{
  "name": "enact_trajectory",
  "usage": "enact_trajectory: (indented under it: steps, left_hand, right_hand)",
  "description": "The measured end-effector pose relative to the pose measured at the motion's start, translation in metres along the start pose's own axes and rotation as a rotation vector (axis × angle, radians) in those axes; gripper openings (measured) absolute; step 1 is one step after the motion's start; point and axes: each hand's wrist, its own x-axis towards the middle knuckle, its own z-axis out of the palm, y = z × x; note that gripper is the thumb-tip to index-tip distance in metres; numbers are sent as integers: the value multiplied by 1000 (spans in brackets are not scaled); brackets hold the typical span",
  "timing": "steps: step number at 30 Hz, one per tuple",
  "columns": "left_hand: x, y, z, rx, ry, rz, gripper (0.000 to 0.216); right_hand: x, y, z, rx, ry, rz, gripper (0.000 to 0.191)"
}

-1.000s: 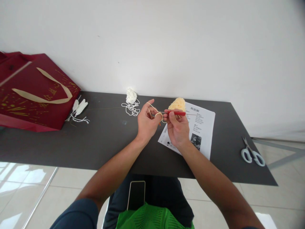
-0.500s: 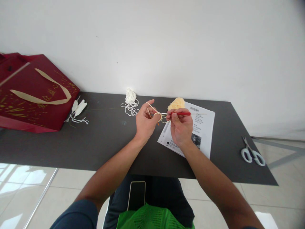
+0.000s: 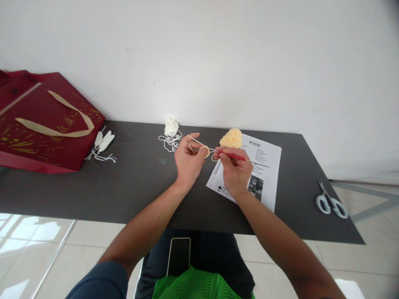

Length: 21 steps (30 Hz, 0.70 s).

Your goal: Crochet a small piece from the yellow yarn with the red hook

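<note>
My left hand [image 3: 190, 160] pinches a small cream crochet piece [image 3: 204, 152] between thumb and fingers, and a strand of the yarn runs over its raised index finger. A small orange item at that piece is too small to make out. In my right hand [image 3: 235, 168] is a crochet hook with a red handle [image 3: 233, 156], its back end pointing right and its tip toward the crochet piece. Yarn stretches between the two hands. Just behind my right hand sits a ball of pale yellow yarn [image 3: 231, 138].
Under my right hand lie printed sheets [image 3: 268, 174]. White yarn [image 3: 171, 126] is at the back of the dark table [image 3: 140, 182]. Scissors [image 3: 331, 203] lie near the right edge. At left are a red gift bag [image 3: 52, 137] and white crocheted pieces [image 3: 104, 142]. A phone [image 3: 178, 256] rests on my lap.
The hook has tilted, its back end now lower, and its tip has drawn back from the crochet piece. My left hand has shifted slightly left and its raised finger has dipped.
</note>
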Motion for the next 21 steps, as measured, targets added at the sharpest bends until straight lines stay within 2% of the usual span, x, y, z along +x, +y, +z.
enact_trajectory:
  steps: [4, 10, 14, 17, 21]
  left_hand:
    - [0, 2, 0, 9, 44, 1, 39]
    - [2, 0, -1, 1, 54, 2, 38]
    - [2, -2, 1, -46, 49, -13, 39]
    - [2, -1, 3, -140, 14, -69, 43]
    - [6, 2, 2, -334, -60, -243, 56]
  right_hand:
    - [-5, 2, -2, -83, -27, -46, 7]
    - [-6, 4, -7, -219, -97, -182, 14]
    - [-5, 4, -9, -280, -155, -218, 18]
    - [-4, 6, -9, -267, -141, -204, 18]
    - [-3, 6, -9, -272, -136, -206, 21]
